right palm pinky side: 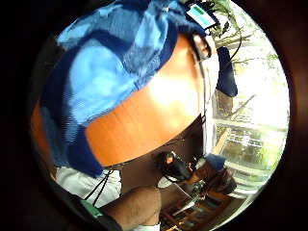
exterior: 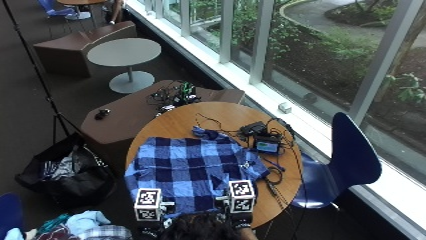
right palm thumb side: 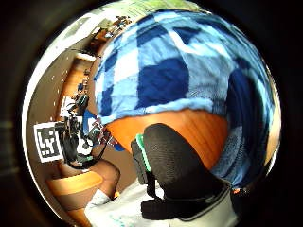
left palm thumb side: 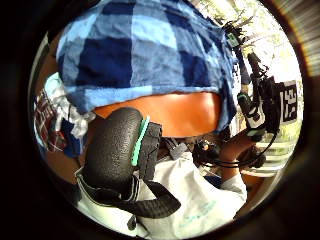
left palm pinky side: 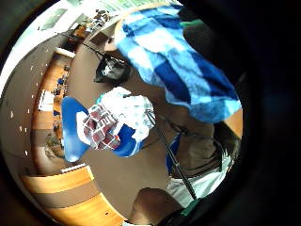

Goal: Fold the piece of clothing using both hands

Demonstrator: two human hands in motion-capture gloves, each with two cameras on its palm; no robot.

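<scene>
A blue plaid shirt lies spread flat on the round wooden table, its hem toward me. Both hands hover at the near edge of the table, just short of that hem. The left hand's thumb shows over a strip of bare wood, apart from the shirt. Likewise the right hand's thumb stands clear of the hem. Neither hand holds any cloth. The shirt also shows in the little finger side views.
A small device with a screen and tangled cables lie on the table's far right. A blue chair stands to the right. On the floor at the left is a black bag; more clothes are piled on a blue seat.
</scene>
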